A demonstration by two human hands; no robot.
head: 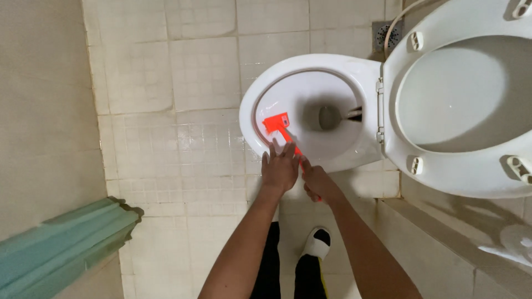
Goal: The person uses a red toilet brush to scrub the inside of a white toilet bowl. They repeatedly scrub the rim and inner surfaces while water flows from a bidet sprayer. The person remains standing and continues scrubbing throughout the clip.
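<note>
On a floor of pale square tiles (pixel 183 166), seen from overhead, a white toilet bowl (pixel 310 111) is shown with its seat and lid (pixel 460 99) raised to the right. A plain beige wall (pixel 44 111) is seen along the left edge, with a folded teal panel (pixel 61 249) at its foot. A tiled ledge (pixel 443 243) is seen at lower right, and a small floor drain (pixel 385 36) behind the bowl.

An orange brush (pixel 277 124) is held inside the bowl, its flat head pressed against the near inner wall beside the dark outlet. The handle is gripped by the right hand (pixel 318 182), fingers curled tightly around it. The left hand (pixel 280 166) is laid over the rim and the handle, fingers straight and slightly spread.

Most of the handle is hidden beneath both hands. The lid is cut off by the frame at right. Only one white-toed shoe (pixel 317 242) and dark trouser legs are visible below.
</note>
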